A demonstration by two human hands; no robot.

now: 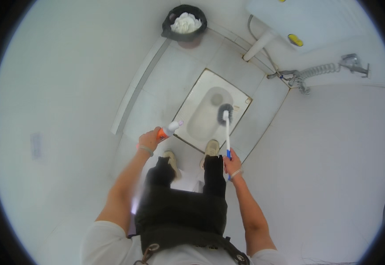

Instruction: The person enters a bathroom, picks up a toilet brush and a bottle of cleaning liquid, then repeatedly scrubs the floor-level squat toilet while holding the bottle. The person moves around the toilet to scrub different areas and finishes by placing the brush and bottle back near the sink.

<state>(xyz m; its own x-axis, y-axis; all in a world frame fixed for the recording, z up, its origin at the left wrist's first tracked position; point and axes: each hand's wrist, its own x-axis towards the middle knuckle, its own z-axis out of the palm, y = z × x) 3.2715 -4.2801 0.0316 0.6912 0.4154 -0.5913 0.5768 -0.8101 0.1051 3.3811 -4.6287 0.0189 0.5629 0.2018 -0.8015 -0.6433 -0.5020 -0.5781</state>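
Observation:
My left hand (pixel 149 139) grips an orange cleaner bottle (pixel 163 133) with a white neck, tipped so its nozzle points toward the squat toilet. In my right hand (pixel 232 163) is the blue grip of a toilet brush (pixel 227 135) with a white shaft. Its round grey bristle head is over the right side of the squat toilet pan (pixel 197 121); whether the bristles touch the ceramic I cannot tell. The pan is set into the tiled floor before my feet, with its round drain hole (pixel 216 99) toward the far end.
A waste bin (pixel 189 40) with a black liner and crumpled white paper stands at the far left. Beyond the pan, a white pipe (pixel 260 45) descends from a cistern (pixel 311 20). A coiled hose (pixel 318 70) hangs by the right wall (pixel 318 139). A raised ledge (pixel 142 79) runs along the left.

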